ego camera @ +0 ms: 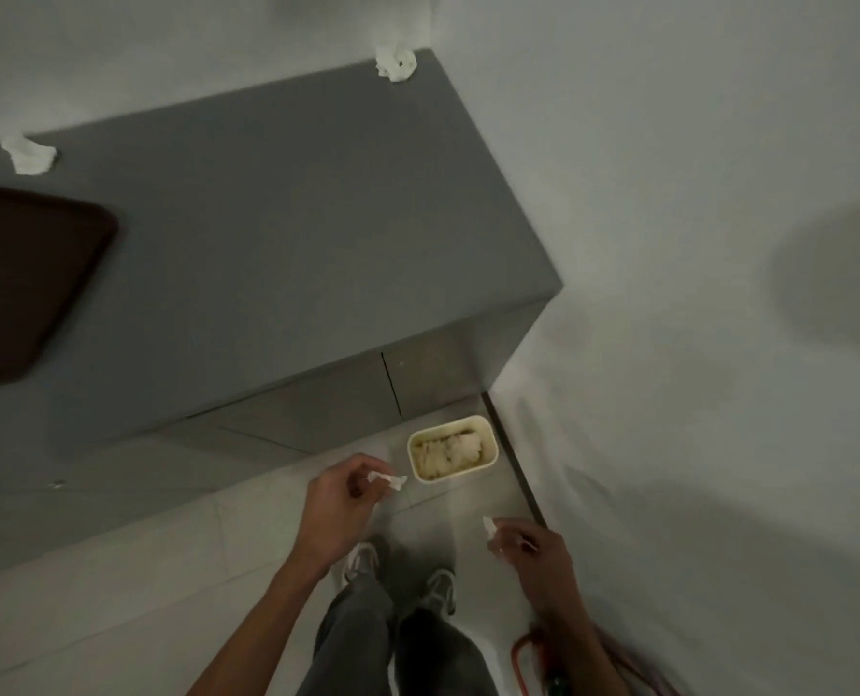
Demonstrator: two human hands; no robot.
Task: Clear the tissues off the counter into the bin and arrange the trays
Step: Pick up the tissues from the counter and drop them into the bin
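A cream bin [488, 434] stands on the floor by the counter's right end, with crumpled tissues inside. My left hand [340, 499] pinches a small white tissue [387, 479] just left of the bin. My right hand [533, 550] holds another bit of tissue [489, 525] lower right of the bin. Two crumpled tissues lie on the grey counter [292, 233]: one [395, 62] at the far corner, one [29, 154] at the back left. A dark brown tray [26, 278] sits at the counter's left, cut off by the frame.
White walls close in behind and to the right of the counter. A dark skirting strip [513, 459] runs along the floor beside the bin. My shoes [403, 575] stand on pale tiles. Red cables [533, 660] lie at the lower right.
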